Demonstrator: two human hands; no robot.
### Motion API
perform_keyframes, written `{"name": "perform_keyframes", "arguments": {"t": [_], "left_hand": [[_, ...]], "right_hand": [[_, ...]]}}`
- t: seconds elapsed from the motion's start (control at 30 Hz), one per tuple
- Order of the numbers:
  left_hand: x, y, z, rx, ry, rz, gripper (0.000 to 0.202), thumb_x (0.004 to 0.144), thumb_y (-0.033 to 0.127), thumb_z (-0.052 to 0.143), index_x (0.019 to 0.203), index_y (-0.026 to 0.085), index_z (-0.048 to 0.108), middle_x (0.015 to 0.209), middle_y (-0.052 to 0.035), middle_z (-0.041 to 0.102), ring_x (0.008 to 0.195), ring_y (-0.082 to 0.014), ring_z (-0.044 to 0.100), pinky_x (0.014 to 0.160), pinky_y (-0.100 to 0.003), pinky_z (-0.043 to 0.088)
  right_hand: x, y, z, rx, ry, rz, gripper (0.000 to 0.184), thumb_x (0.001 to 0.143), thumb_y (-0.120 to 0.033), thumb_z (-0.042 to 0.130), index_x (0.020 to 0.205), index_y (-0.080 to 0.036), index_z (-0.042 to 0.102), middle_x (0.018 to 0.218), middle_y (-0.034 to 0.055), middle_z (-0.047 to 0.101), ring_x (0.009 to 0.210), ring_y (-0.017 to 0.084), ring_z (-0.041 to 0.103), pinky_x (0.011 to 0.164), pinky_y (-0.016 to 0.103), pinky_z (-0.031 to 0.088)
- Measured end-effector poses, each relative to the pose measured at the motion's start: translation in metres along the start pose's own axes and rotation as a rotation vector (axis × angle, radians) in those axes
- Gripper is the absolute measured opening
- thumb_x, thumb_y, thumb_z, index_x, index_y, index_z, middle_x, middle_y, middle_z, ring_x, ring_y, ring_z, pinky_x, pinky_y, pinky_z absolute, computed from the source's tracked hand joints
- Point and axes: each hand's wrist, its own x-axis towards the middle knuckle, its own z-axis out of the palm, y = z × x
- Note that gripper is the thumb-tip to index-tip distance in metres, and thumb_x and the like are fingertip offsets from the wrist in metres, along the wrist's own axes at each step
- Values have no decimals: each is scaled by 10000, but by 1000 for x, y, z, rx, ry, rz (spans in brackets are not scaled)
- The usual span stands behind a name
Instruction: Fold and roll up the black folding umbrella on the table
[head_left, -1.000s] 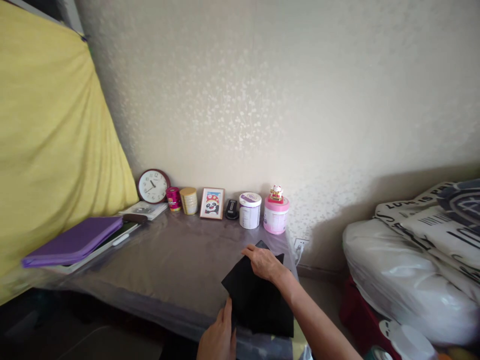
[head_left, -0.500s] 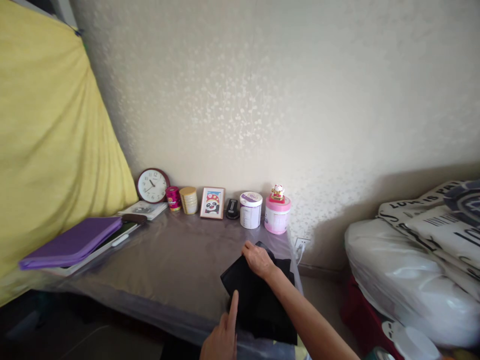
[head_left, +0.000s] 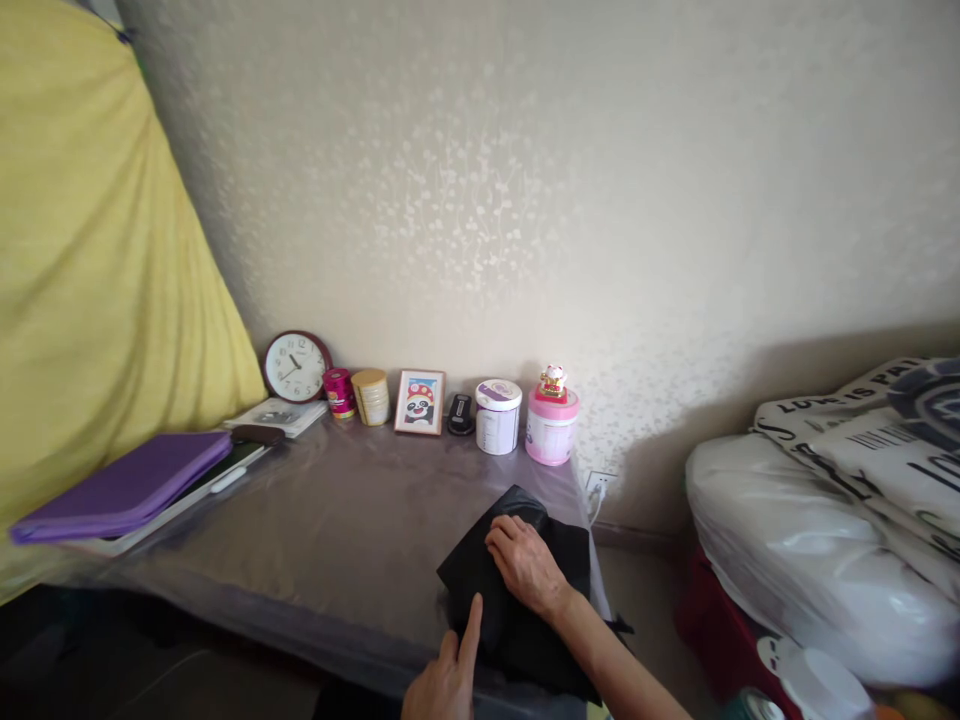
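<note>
A folded black cloth [head_left: 517, 620] lies at the near right corner of a table [head_left: 352, 520] covered with shiny plastic. My right hand [head_left: 525, 562] rests palm down on top of the cloth, fingers loosely spread and pressing on it. My left hand [head_left: 448, 675] is at the bottom edge of the view, its index finger stretched out and touching the cloth's near left edge, the other fingers curled in.
Along the wall stand a round clock [head_left: 295, 367], a red tin [head_left: 339, 392], a yellow tin [head_left: 370, 396], a framed panda picture [head_left: 420, 401], a white tub [head_left: 498, 416] and a pink tub [head_left: 551, 428]. A purple folder [head_left: 127, 486] lies left. Bagged bedding [head_left: 817, 560] is piled right.
My right hand slid back toward me over the black cloth and now lies flatter on it. My left hand went from flat beside the cloth to pointing with one finger.
</note>
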Motion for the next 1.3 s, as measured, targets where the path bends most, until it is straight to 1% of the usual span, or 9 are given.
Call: {"name": "perform_keyframes", "arguments": {"t": [0.13, 0.27, 0.5, 0.77, 0.87, 0.97, 1.07, 1.13, 1.3], "left_hand": [[1, 0, -2, 13, -20, 11, 781, 755, 7, 326, 1362, 328, -47, 1145, -77, 522, 871, -166, 610, 673, -215, 418], [2, -1, -6, 12, -6, 37, 818, 740, 18, 368, 1364, 299, -79, 1116, -80, 539, 849, -168, 613, 676, -223, 418], [5, 4, -5, 27, -24, -21, 773, 739, 13, 300, 1368, 280, -60, 1098, -87, 541, 826, -182, 618, 659, -245, 416], [11, 7, 2, 13, -72, -76, 806, 745, 45, 336, 1348, 305, -131, 1113, -100, 527, 818, -193, 619, 646, -253, 406], [11, 8, 3, 6, -75, -85, 797, 750, 36, 324, 1351, 301, -127, 1098, -105, 533, 822, -200, 621, 644, -258, 408], [11, 8, 2, -5, -81, -82, 769, 757, 23, 289, 1358, 306, -97, 1100, -110, 536, 816, -205, 627, 638, -266, 413], [10, 7, 0, -31, -87, -69, 735, 770, 31, 272, 1369, 300, -59, 1132, -113, 527, 831, -201, 628, 652, -264, 419], [9, 7, 0, -38, -87, -69, 721, 773, 33, 267, 1376, 290, -34, 1144, -112, 521, 852, -197, 624, 665, -258, 419], [8, 9, 0, -28, -76, -83, 752, 754, 30, 287, 1369, 291, -58, 1131, -108, 524, 827, -194, 627, 645, -252, 417]], "right_hand": [[-21, 7, 11, 57, 90, 21, 232, 887, -239, 417, 1068, -215, 560, 1189, 61, 535, 1147, 199, 432, 1005, 412, 294], [-19, 19, 18, 56, 103, 24, 280, 890, -259, 415, 1131, -203, 545, 1243, 71, 513, 1217, 196, 375, 1028, 427, 267], [4, 41, 25, 32, 80, 20, 281, 904, -295, 386, 1087, -212, 583, 1202, 61, 550, 1198, 175, 402, 1030, 406, 259], [31, 80, 28, -7, -17, 194, 310, 924, -271, 328, 983, -194, 622, 1082, 48, 617, 1021, 162, 530, 906, 319, 379], [30, 71, 21, -84, 96, 281, 285, 910, -276, 364, 1033, -174, 599, 1134, 83, 588, 1104, 208, 479, 957, 389, 325], [17, 41, 11, -23, 171, 183, 290, 915, -279, 352, 1056, -179, 585, 1172, 82, 562, 1162, 203, 425, 994, 402, 279], [-3, 7, 6, 140, 36, -59, 294, 922, -284, 336, 988, -217, 615, 1077, 37, 614, 1166, 158, 422, 1024, 364, 245], [-10, -6, 8, 176, -34, -122, 280, 920, -300, 350, 968, -246, 621, 1037, 3, 630, 1158, 133, 424, 1045, 355, 204], [4, 10, 20, 84, -66, -64, 287, 920, -303, 354, 933, -230, 631, 950, -2, 652, 1114, 134, 451, 1044, 353, 178]]}}
